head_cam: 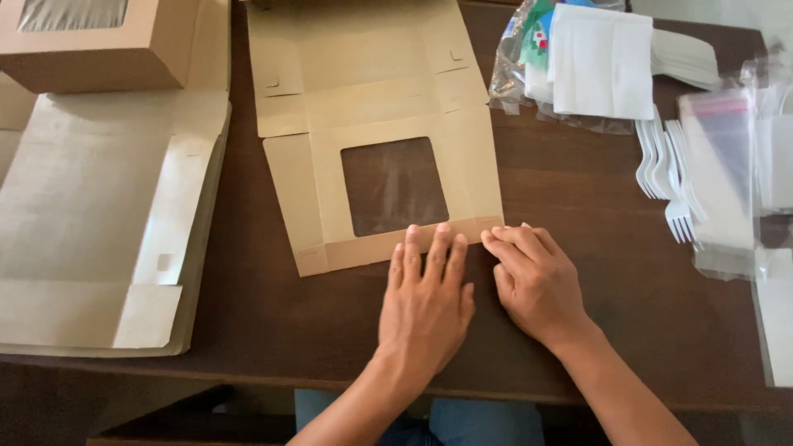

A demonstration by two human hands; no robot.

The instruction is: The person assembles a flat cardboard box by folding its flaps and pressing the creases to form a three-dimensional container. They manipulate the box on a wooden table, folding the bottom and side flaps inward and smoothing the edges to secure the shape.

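Note:
A flat brown cardboard box blank (314,186) with a square clear window lies unfolded on the dark wooden table (578,190). My left hand (425,301) lies flat with its fingertips pressing the blank's narrow near flap. My right hand (533,277) sits beside it, fingers curled, fingertips pinching the same flap's right end at the blank's near right corner. Both hands touch the flap; neither lifts the blank.
A stack of flat box blanks (91,223) lies at the left, with an assembled window box (99,41) behind it. White napkins (603,62), white plastic forks (665,165) and clear plastic bags (727,165) lie at the right.

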